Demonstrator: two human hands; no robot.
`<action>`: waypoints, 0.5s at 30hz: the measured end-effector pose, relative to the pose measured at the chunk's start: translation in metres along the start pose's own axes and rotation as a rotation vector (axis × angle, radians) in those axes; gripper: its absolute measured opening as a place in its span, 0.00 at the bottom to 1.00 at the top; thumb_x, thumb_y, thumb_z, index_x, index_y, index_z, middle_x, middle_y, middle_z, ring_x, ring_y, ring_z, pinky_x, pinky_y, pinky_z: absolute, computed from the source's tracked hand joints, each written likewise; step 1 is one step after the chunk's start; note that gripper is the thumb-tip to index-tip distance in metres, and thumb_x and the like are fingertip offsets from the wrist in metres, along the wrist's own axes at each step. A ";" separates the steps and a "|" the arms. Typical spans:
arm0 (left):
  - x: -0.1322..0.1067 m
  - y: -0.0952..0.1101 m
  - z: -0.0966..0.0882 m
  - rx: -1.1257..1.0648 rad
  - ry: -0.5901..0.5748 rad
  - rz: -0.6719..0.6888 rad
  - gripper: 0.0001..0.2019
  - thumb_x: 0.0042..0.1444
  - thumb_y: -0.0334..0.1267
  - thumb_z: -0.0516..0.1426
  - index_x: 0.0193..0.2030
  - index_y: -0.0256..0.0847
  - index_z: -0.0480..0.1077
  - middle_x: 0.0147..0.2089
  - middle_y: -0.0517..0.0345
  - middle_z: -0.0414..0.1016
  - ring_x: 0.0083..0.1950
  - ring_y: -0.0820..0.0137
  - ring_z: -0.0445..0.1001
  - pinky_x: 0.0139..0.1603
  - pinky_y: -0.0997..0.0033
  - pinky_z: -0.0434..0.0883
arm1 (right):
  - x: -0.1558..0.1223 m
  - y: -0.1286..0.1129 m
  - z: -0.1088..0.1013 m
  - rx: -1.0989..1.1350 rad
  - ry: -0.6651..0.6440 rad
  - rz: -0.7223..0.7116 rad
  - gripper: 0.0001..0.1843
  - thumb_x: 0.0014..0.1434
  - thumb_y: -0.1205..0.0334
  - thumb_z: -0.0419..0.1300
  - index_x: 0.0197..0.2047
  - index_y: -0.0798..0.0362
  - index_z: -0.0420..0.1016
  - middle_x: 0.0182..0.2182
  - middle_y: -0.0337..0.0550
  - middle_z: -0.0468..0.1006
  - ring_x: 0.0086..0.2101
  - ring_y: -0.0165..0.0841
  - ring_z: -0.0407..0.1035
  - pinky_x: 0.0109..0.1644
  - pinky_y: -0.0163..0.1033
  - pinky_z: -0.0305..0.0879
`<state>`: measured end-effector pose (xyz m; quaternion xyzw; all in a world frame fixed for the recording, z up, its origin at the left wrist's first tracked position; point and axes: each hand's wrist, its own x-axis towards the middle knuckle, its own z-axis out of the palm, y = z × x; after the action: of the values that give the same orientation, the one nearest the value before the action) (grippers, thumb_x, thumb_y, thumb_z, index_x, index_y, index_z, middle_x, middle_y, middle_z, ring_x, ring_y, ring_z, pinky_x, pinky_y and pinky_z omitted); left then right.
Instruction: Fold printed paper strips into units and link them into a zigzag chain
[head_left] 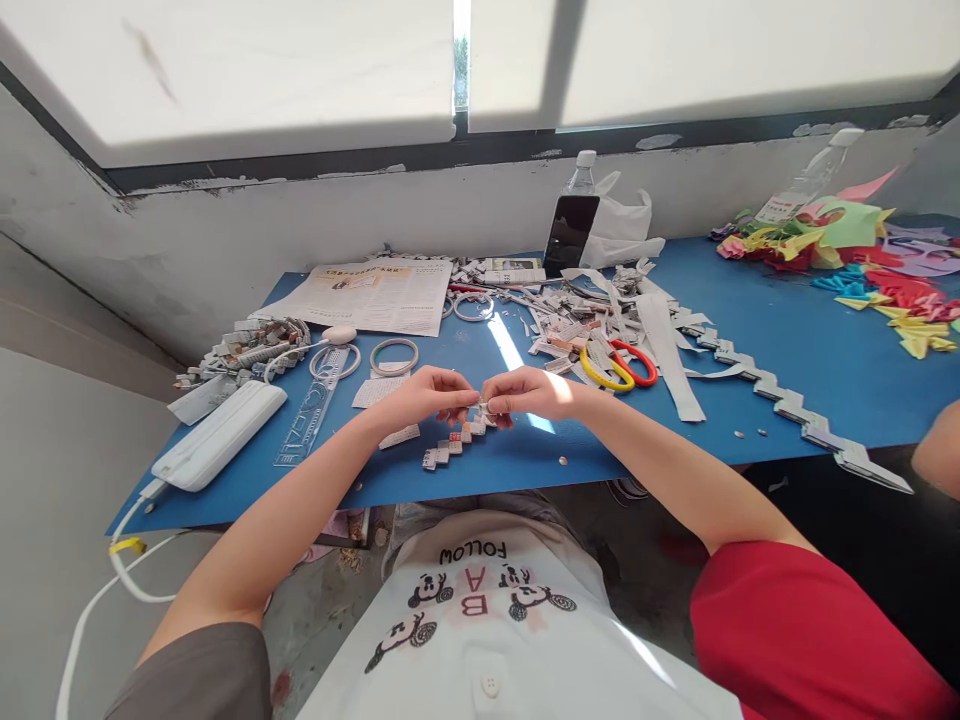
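Note:
My left hand (pixel 431 393) and my right hand (pixel 525 392) meet over the blue table (pixel 525 455), near its front edge. Both pinch the upper end of a folded zigzag paper chain (pixel 454 443) made of newspaper strips. The chain trails down and left from my fingers and lies on the table. Fingers of both hands are closed on the paper.
Scissors (pixel 622 365) with yellow and red handles lie right of my hands among cut newspaper strips (pixel 592 320). A long folded chain (pixel 795 405) runs off the right edge. Newspaper (pixel 375 295), tape rolls (pixel 394 356), ruler (pixel 311 415), white power bank (pixel 217 435), phone (pixel 570 235), coloured paper (pixel 862 255). Another person's arm (pixel 937 450) at right.

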<state>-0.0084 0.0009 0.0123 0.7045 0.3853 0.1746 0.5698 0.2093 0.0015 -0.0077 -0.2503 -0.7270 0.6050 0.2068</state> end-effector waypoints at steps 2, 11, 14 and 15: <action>0.000 0.000 -0.001 0.004 0.015 0.003 0.13 0.51 0.51 0.60 0.29 0.42 0.73 0.24 0.61 0.73 0.25 0.73 0.69 0.25 0.75 0.64 | 0.000 -0.001 0.002 -0.024 0.056 -0.006 0.16 0.58 0.51 0.61 0.31 0.56 0.73 0.25 0.39 0.74 0.26 0.28 0.69 0.32 0.36 0.69; -0.004 0.000 -0.003 0.005 0.081 0.065 0.17 0.53 0.51 0.61 0.36 0.38 0.73 0.30 0.56 0.79 0.28 0.72 0.75 0.24 0.76 0.65 | 0.003 0.004 0.009 -0.069 0.403 -0.170 0.16 0.55 0.53 0.65 0.42 0.55 0.73 0.24 0.39 0.76 0.22 0.29 0.70 0.26 0.36 0.69; -0.003 -0.001 -0.002 0.025 0.097 0.071 0.18 0.53 0.53 0.61 0.37 0.37 0.73 0.32 0.55 0.80 0.29 0.70 0.76 0.25 0.76 0.67 | 0.004 0.004 0.008 -0.063 0.412 -0.164 0.15 0.56 0.53 0.65 0.40 0.56 0.74 0.22 0.39 0.75 0.23 0.29 0.70 0.27 0.37 0.70; -0.002 -0.002 -0.002 0.031 0.103 0.076 0.18 0.53 0.53 0.61 0.38 0.37 0.73 0.32 0.54 0.80 0.29 0.70 0.77 0.25 0.75 0.67 | 0.004 0.004 0.007 -0.052 0.410 -0.164 0.14 0.56 0.53 0.65 0.39 0.56 0.74 0.23 0.40 0.75 0.23 0.29 0.70 0.27 0.37 0.70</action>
<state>-0.0118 0.0006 0.0115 0.7175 0.3899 0.2262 0.5310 0.2023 -0.0009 -0.0134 -0.3134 -0.7031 0.5035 0.3923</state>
